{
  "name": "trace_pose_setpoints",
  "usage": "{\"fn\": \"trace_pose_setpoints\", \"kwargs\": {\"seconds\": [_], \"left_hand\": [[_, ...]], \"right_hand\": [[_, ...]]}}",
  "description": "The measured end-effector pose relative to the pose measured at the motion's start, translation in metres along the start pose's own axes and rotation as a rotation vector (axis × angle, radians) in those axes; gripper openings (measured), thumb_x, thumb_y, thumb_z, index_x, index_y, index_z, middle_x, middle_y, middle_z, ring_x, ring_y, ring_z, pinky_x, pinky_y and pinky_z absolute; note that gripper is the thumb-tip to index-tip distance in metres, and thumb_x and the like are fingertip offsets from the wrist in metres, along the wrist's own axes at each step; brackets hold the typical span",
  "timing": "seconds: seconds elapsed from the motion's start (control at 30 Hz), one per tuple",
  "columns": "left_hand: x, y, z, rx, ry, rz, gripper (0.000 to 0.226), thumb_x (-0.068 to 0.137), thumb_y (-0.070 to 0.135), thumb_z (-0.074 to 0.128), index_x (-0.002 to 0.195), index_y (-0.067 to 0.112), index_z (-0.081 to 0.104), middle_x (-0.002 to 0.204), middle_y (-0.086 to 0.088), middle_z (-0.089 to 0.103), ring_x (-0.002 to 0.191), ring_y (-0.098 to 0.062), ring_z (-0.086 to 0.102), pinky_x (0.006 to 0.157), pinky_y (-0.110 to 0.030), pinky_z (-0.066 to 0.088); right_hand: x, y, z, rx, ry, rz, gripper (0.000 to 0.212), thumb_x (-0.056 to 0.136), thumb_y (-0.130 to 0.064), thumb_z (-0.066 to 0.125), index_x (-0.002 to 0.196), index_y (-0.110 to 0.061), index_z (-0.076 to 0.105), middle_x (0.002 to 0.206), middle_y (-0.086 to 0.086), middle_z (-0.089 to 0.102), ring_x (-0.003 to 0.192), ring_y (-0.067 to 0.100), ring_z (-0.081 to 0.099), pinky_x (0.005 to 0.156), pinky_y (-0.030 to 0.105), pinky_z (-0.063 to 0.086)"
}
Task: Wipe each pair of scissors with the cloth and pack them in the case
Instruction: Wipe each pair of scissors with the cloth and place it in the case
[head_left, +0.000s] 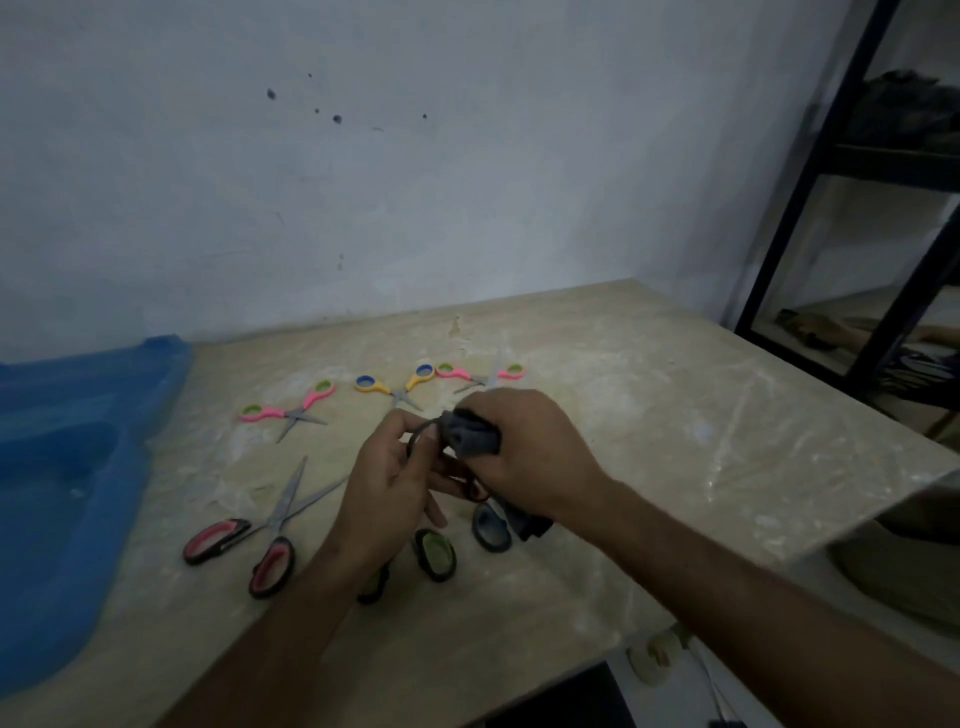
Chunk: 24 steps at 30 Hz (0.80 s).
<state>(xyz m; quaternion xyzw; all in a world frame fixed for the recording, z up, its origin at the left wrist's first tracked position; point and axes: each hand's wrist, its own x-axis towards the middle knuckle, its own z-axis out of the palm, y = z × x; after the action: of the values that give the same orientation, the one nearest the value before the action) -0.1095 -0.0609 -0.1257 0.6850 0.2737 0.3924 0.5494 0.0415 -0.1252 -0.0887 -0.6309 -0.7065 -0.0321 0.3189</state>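
Your left hand (387, 480) and right hand (524, 449) are bare, with no gloves, and no rings or watch that this dim, slightly blurred view lets you make out. Both your forearms are uncovered right down to the bottom edge of the frame, so no sleeve or cuff shows on either arm.

- Beige marbled table (649, 395), its surface scuffed.
- Pale wall (415, 182) behind the table, dark specks on it.
- Black metal shelving (810, 218) right of the table, holding what may be bundled cloth.
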Motion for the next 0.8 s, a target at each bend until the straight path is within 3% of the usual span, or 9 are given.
{"fn": "trace_pose_setpoints", "kwargs": {"seconds": [0.13, 0.2, 0.3, 0.37, 0.5, 0.67, 0.73, 0.8], "left_hand": [[-0.002, -0.001, 0.001, 0.028, 0.047, -0.017, 0.016, 0.106, 0.021, 0.048, 0.106, 0.007, 0.057, 0.079, -0.015, 0.075, 0.068, -0.030, 0.076, 0.045, -0.040, 0.056], [-0.001, -0.001, 0.004, 0.017, 0.053, -0.012, 0.018, 0.106, 0.022, 0.048, 0.108, 0.007, 0.056, 0.081, -0.016, 0.076, 0.070, -0.031, 0.076, 0.047, -0.041, 0.056], [0.001, 0.001, 0.004, -0.026, 0.077, 0.015, 0.020, 0.107, 0.021, 0.045, 0.107, 0.004, 0.055, 0.080, -0.017, 0.076, 0.070, -0.033, 0.076, 0.043, -0.038, 0.054], [0.001, -0.001, 0.000, -0.039, 0.080, 0.004, 0.018, 0.106, 0.020, 0.046, 0.106, 0.004, 0.055, 0.078, -0.018, 0.075, 0.069, -0.035, 0.075, 0.042, -0.036, 0.053], [0.000, -0.002, -0.005, -0.017, 0.046, -0.009, 0.015, 0.106, 0.017, 0.048, 0.103, 0.006, 0.057, 0.076, -0.019, 0.075, 0.066, -0.033, 0.074, 0.044, -0.038, 0.055], [0.001, -0.003, -0.006, -0.002, 0.028, -0.012, 0.014, 0.106, 0.016, 0.048, 0.103, 0.006, 0.058, 0.077, -0.018, 0.075, 0.066, -0.032, 0.074, 0.042, -0.038, 0.054], [0.004, -0.004, -0.007, 0.000, 0.056, -0.018, 0.015, 0.106, 0.017, 0.048, 0.103, 0.006, 0.057, 0.077, -0.018, 0.075, 0.065, -0.031, 0.075, 0.041, -0.036, 0.053], [0.004, -0.003, -0.007, 0.009, 0.060, -0.024, 0.015, 0.106, 0.018, 0.047, 0.104, 0.006, 0.056, 0.078, -0.017, 0.076, 0.066, -0.031, 0.075, 0.041, -0.036, 0.053]], "right_hand": [[0.023, 0.026, -0.020, -0.076, 0.144, 0.126, 0.019, 0.086, -0.030, 0.062, 0.077, -0.013, 0.064, 0.069, 0.003, 0.063, 0.064, 0.024, 0.059, 0.056, 0.036, 0.047], [0.026, 0.021, -0.023, -0.032, 0.199, 0.092, 0.016, 0.086, -0.027, 0.066, 0.077, -0.014, 0.064, 0.069, 0.002, 0.063, 0.064, 0.021, 0.058, 0.057, 0.036, 0.047], [0.008, 0.000, -0.002, -0.002, 0.075, 0.017, 0.015, 0.086, -0.031, 0.057, 0.073, -0.023, 0.054, 0.065, -0.004, 0.053, 0.060, 0.017, 0.051, 0.054, 0.032, 0.040], [0.002, 0.006, 0.000, 0.004, 0.047, 0.036, 0.019, 0.087, -0.031, 0.054, 0.072, -0.019, 0.056, 0.064, -0.002, 0.054, 0.058, 0.019, 0.050, 0.052, 0.034, 0.041], [0.023, 0.037, -0.023, -0.046, 0.124, 0.116, 0.014, 0.084, -0.033, 0.064, 0.082, -0.021, 0.070, 0.075, 0.001, 0.070, 0.068, 0.022, 0.064, 0.060, 0.033, 0.052], [0.044, 0.057, -0.059, -0.086, 0.260, 0.204, 0.014, 0.080, -0.033, 0.061, 0.069, -0.027, 0.055, 0.063, -0.005, 0.057, 0.064, 0.020, 0.060, 0.058, 0.030, 0.045], [0.036, 0.045, -0.055, -0.066, 0.262, 0.156, 0.008, 0.082, -0.032, 0.066, 0.079, -0.025, 0.068, 0.072, -0.003, 0.068, 0.070, 0.019, 0.064, 0.062, 0.029, 0.048], [0.021, 0.026, -0.035, -0.079, 0.139, 0.048, 0.018, 0.082, -0.035, 0.061, 0.090, -0.023, 0.072, 0.081, -0.001, 0.073, 0.075, 0.020, 0.065, 0.065, 0.030, 0.051]]}}
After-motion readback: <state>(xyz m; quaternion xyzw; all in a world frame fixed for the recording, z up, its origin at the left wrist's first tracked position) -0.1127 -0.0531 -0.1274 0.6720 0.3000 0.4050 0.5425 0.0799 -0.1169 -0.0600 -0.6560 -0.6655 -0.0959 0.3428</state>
